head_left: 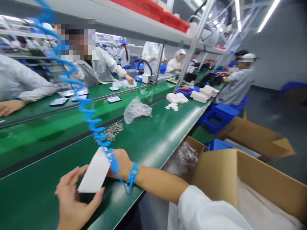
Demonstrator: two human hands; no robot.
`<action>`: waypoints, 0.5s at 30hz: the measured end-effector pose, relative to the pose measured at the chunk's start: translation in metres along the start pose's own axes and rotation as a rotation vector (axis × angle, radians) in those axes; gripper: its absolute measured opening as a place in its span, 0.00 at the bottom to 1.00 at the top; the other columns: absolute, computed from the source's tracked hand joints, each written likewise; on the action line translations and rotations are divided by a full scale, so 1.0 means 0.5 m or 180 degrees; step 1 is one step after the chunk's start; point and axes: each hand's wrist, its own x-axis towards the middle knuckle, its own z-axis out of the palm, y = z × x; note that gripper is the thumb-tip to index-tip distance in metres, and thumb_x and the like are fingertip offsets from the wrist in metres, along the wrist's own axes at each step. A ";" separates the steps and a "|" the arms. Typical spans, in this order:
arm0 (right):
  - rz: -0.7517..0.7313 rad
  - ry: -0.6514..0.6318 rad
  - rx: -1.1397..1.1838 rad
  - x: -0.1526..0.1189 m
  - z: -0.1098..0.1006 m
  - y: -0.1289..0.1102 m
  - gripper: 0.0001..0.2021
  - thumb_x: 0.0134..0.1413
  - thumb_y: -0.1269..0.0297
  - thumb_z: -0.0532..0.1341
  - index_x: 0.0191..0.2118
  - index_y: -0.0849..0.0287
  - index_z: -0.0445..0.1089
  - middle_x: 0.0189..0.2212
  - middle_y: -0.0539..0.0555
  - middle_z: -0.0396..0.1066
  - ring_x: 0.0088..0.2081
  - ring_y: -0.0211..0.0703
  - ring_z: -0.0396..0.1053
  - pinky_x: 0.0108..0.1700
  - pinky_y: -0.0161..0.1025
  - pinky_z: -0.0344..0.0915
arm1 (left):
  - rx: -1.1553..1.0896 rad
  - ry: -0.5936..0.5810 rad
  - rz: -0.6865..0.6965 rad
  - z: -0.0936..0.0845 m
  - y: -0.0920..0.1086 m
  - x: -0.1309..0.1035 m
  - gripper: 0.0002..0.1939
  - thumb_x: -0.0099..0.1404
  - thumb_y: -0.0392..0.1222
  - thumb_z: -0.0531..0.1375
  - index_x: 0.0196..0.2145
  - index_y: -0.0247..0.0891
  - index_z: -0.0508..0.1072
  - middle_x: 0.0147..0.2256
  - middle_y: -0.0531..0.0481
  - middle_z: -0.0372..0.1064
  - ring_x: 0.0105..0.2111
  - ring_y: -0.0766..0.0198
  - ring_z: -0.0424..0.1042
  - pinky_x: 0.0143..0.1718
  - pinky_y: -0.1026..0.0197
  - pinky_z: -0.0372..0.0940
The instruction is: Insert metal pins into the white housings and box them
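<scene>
A white block-shaped item (94,172) is tilted above the green bench (148,140), between my two hands. My left hand (74,195) is at its near left side, thumb and fingers spread around its lower end. My right hand (121,163) is at its far right side with the fingers largely hidden behind the item and a blue coiled cord (91,118). A blue strap (133,174) circles my right wrist, and the cord runs to it. Beyond the item lie a pile of small metallic parts (112,131) and a clear plastic bag (136,110).
White boxes (176,98) stand farther along the bench. Open cardboard boxes (216,175) and a blue stool (218,115) are at the right. Co-workers in white coats sit across and farther down. A shelf (120,19) with red bins hangs overhead.
</scene>
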 end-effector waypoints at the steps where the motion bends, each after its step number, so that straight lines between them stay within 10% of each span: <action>1: -0.0034 0.0034 0.0017 0.000 0.005 0.000 0.13 0.66 0.54 0.59 0.36 0.58 0.73 0.32 0.55 0.77 0.33 0.47 0.75 0.26 0.40 0.59 | -0.0004 0.0019 0.0074 -0.004 0.016 0.003 0.29 0.54 0.56 0.68 0.48 0.38 0.72 0.45 0.39 0.73 0.50 0.42 0.70 0.61 0.35 0.61; 15: 0.0099 -0.0042 0.0128 -0.005 0.010 -0.002 0.09 0.59 0.60 0.64 0.38 0.61 0.73 0.33 0.57 0.78 0.34 0.46 0.76 0.28 0.40 0.58 | -0.0137 -0.0153 0.0043 -0.005 0.020 -0.008 0.38 0.58 0.54 0.69 0.61 0.40 0.61 0.53 0.37 0.69 0.55 0.44 0.71 0.61 0.37 0.63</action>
